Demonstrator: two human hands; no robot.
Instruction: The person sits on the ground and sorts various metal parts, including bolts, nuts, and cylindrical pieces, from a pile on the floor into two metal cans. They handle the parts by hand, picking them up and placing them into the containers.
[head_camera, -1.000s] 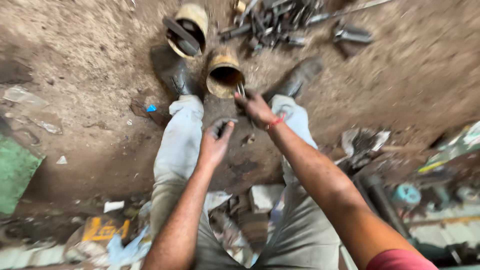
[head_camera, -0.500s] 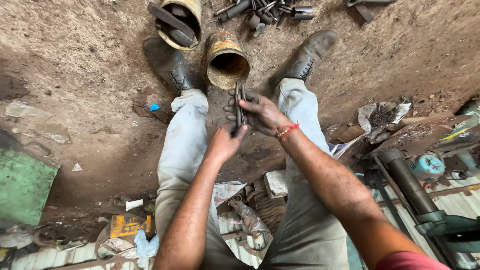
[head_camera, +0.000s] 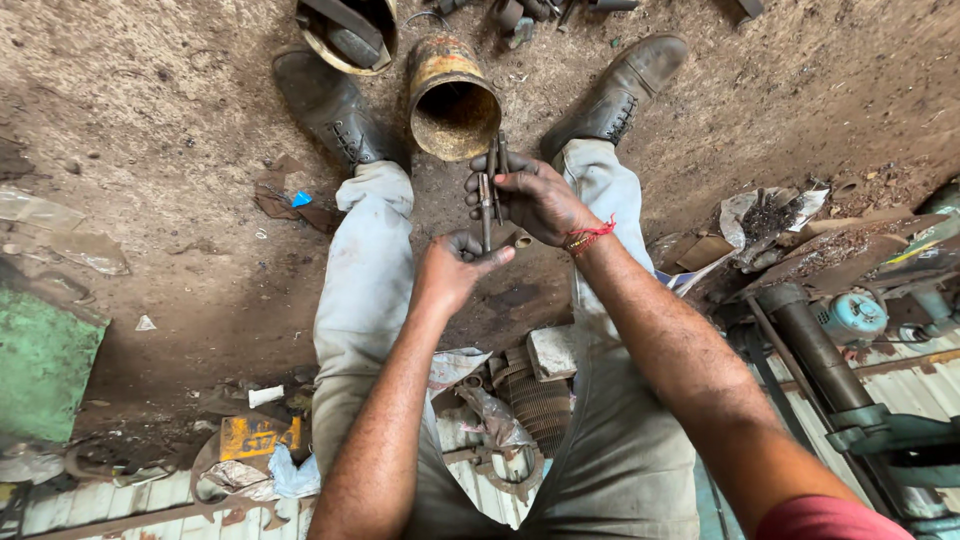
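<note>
right hand (head_camera: 535, 195) lifted metal rods (head_camera: 492, 190) away from rusty can (head_camera: 452, 98) | left hand (head_camera: 450, 270) now pinching rods' lower end

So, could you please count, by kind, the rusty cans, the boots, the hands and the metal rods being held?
Rusty cans: 2 (one between the boots, one at the top edge)
Boots: 2 ()
Hands: 2 (left hand, right hand)
Metal rods: about 2, hard to separate
Total: about 8

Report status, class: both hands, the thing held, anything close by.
Right hand grips dark metal rods, upright. Left hand pinches their lower end. Rusty open can lies just beyond, between the boots; not touching.
</note>
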